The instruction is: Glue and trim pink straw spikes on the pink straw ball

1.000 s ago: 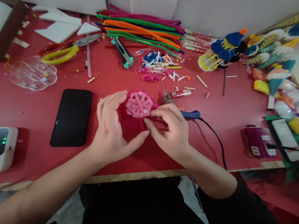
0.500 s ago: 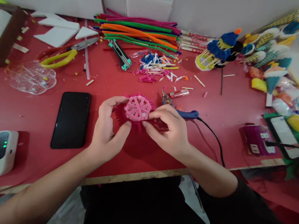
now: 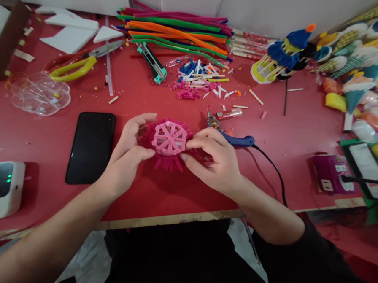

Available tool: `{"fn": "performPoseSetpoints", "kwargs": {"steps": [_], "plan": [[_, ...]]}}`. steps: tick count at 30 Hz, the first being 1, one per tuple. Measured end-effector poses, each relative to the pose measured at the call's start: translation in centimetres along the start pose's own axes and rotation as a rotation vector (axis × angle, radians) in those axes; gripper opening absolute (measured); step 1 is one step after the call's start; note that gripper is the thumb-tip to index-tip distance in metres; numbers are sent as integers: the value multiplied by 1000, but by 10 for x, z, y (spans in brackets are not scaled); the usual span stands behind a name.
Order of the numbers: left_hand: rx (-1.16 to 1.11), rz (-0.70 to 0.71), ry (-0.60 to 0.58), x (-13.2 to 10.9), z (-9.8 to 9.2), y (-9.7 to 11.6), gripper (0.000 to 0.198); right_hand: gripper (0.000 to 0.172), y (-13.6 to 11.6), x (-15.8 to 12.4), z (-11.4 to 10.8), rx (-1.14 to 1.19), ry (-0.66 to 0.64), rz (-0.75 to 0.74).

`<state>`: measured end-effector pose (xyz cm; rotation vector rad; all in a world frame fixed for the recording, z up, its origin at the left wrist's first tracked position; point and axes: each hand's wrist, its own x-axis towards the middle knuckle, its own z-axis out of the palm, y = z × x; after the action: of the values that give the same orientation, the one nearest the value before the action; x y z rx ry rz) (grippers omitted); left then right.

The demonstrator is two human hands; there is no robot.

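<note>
A round pink craft piece (image 3: 170, 137), with spoke-like strips across a ring and a spiky fringe, is held a little above the red table. My right hand (image 3: 215, 159) pinches its right edge between thumb and fingers. Around its left side, my left hand (image 3: 129, 153) has thumb and index finger spread apart. The left thumb tip lies close against the fringe; whether it presses there I cannot tell. Some of the left fingers are hidden behind the fringe. Just beyond my right hand lies a blue-handled hot glue gun or soldering tool (image 3: 239, 141) with a black cord.
A black phone (image 3: 90, 149) lies left of my hands. Behind are yellow-and-red-handled snips (image 3: 74, 70), a teal cutter knife (image 3: 152, 63), pipe cleaners (image 3: 178, 31) and cut scraps (image 3: 198, 78). A stick-built figure (image 3: 280, 57) and a purple power socket box (image 3: 333, 174) are rightward.
The pink piece has shifted slightly left and tilted, showing more of its lower fringe. My left thumb and index finger have drawn back and spread wider. My right hand keeps its pinch.
</note>
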<state>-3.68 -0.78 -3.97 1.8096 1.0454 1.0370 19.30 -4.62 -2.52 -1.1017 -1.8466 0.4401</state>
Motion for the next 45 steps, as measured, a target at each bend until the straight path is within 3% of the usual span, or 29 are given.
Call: {"fn": "performPoseSetpoints", "kwargs": {"steps": [3, 6, 10, 14, 19, 22, 28, 31, 35, 45], "plan": [[-179, -170, -178, -1, -7, 1, 84, 7, 0, 0, -1, -5, 1, 0], [-109, -144, -238, 0, -13, 4, 83, 7, 2, 0, -3, -18, 1, -2], [-144, -49, -190, 3, -13, 6, 74, 8, 3, 1, -7, -61, 19, -13], [-557, -139, -158, 3, -5, 8, 84, 8, 4, 2, -10, -93, 53, -74], [-753, -311, 51, 3, 0, 19, 64, 9, 4, 3, -13, -45, 107, -78], [-780, -445, 11, 4, 1, 29, 57, 10, 2, 2, -14, -24, 123, -50], [-808, -546, 55, 9, 4, 44, 51, 9, -1, 2, -16, -16, 121, -83], [-812, -601, 21, 12, 6, 48, 46, 10, -1, 2, -17, -28, 122, -87], [-807, -566, -68, 13, 8, 46, 45, 9, -2, 3, -19, -35, 133, -93], [-775, -554, -58, 8, 9, 37, 52, 9, -2, 3, -19, -29, 121, -102]]}}
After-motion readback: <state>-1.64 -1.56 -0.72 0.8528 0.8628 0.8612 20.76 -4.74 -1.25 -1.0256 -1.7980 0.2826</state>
